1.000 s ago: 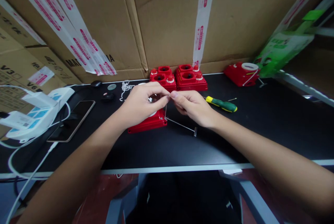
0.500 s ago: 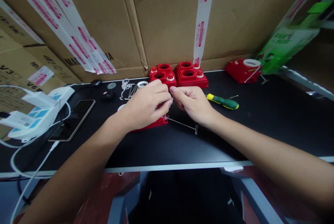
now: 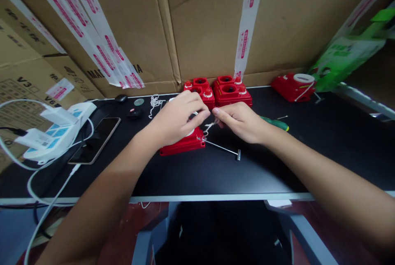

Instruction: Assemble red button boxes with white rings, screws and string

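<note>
My left hand (image 3: 180, 117) is above a red device (image 3: 183, 145) that has a white ring on top. Its thumb and fingertips come together in a pinch, and anything between them is too small to make out. Close beside those fingertips, my right hand (image 3: 240, 121) pinches a thin white string (image 3: 210, 126) between thumb and curled fingers. The string runs down to the right end of the device. From that same end a thin metal rod with a small crossbar (image 3: 238, 154) sticks out over the black table.
Behind my hands stand red devices (image 3: 233, 95) with round sockets. A green screwdriver (image 3: 277, 124) lies to the right, and another red device (image 3: 291, 89) sits farther back. To the left are a phone (image 3: 95, 141), a power strip (image 3: 60, 131) and tangled white string (image 3: 155, 101). Cardboard boxes (image 3: 206, 22) wall the back.
My hands have parted slightly at the string, uncovering more of the red device and a stretch of string. The whole view has shifted a little to the right.
</note>
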Available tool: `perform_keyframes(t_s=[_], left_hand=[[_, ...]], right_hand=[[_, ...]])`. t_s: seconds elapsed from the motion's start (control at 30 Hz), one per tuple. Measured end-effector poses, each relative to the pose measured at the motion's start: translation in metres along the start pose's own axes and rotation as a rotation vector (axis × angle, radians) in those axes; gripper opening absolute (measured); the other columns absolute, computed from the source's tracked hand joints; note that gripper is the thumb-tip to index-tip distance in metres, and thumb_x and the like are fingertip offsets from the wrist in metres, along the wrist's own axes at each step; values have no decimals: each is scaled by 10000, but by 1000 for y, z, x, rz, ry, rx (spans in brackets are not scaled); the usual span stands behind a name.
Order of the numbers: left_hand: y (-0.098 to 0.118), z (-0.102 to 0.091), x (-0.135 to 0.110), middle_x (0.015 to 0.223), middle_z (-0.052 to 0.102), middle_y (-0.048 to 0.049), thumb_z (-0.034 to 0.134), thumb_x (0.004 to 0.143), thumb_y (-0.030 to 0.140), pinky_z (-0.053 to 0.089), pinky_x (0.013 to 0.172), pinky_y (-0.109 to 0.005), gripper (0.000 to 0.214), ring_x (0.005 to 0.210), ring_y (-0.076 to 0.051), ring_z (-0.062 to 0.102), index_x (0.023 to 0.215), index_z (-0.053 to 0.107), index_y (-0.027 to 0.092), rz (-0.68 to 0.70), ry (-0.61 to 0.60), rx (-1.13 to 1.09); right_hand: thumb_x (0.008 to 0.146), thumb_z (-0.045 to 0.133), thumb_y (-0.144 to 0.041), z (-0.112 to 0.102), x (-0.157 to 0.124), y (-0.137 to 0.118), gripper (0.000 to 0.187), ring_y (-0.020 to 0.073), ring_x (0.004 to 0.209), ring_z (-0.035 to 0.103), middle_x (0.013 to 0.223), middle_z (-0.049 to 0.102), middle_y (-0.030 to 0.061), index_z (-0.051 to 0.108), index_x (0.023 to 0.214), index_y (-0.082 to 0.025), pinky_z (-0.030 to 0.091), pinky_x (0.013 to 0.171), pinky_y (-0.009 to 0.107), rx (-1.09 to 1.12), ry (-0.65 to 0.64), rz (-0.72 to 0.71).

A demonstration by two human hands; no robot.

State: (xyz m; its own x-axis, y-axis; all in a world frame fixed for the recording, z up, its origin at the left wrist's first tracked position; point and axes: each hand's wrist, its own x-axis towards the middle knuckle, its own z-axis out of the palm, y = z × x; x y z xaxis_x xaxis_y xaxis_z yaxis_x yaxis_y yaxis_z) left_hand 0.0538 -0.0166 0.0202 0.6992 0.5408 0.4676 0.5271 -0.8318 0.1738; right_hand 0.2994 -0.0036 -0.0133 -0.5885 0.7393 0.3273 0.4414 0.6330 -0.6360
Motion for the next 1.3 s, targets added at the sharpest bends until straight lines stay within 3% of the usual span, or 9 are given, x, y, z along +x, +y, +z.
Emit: perform_keyframes(t_s=[0.1,0.2,0.3,0.4,0.6,0.83,0.97,1.13,1.3], left_hand=[[-8,-14,-4,1206,712,-105,570,1073,534,483,1008,-421,410,1142,-283,637,1223,695,173,-191,-143,-2],[-13,-21,-10,1297,706,-112,759,829,771,514,971,-416,768,1186,-327,666,1341,655,209,-321,-341,-45],[-15,-20,-14,1446,665,-128,898,647,744,524,1010,-409,1020,1273,-356,666,1462,575,223,-347,-432,-91],[-11,-16,-17,1500,643,-152,919,678,582,538,1026,-425,980,1303,-370,670,1499,537,208,-355,-458,-81],[3,-14,-14,1559,604,-163,845,765,502,531,1110,-460,949,1376,-378,639,1574,467,181,-323,-483,-65],[6,-16,-13,1552,609,-164,825,786,504,520,1139,-424,939,1378,-359,643,1580,463,158,-312,-504,-68],[5,-16,-14,1595,577,-145,822,788,537,494,1175,-419,952,1428,-351,606,1591,451,186,-331,-515,-78],[5,-20,-11,1520,620,-124,810,796,525,525,1117,-437,818,1341,-351,650,1509,544,226,-347,-480,-60],[4,-36,-9,1437,630,-79,822,816,514,536,1076,-450,649,1279,-327,641,1392,620,291,-278,-394,-94]], right_hand=[[1081,466,-650,-5,0,-2,585,161,682,572,753,682,26,696,823,-178,367,665,306,-77,-207,85],[935,716,-665,-5,-2,-6,474,162,677,578,796,703,16,723,891,-193,366,623,294,-130,-430,120],[912,792,-507,-1,-3,-7,322,159,705,599,851,705,23,722,881,-194,396,643,284,-178,-492,44],[1002,653,-328,2,-2,-4,211,152,699,580,845,683,29,661,841,-191,396,670,288,-232,-420,-31],[1091,489,-359,-11,6,7,324,193,741,602,826,685,60,627,848,-195,432,750,323,-212,18,64],[1098,458,-362,-14,7,16,335,216,837,608,893,636,73,596,833,-209,473,834,350,-211,26,-13],[1112,482,-401,-15,4,11,267,181,748,614,852,692,32,642,1030,-203,462,728,303,-129,20,59],[1098,529,-385,-35,1,12,286,235,875,715,1038,797,85,719,1229,-216,488,827,341,-346,187,34],[1117,478,-416,-50,0,20,344,238,927,734,1104,814,80,744,1239,-236,513,857,354,-276,356,8]])
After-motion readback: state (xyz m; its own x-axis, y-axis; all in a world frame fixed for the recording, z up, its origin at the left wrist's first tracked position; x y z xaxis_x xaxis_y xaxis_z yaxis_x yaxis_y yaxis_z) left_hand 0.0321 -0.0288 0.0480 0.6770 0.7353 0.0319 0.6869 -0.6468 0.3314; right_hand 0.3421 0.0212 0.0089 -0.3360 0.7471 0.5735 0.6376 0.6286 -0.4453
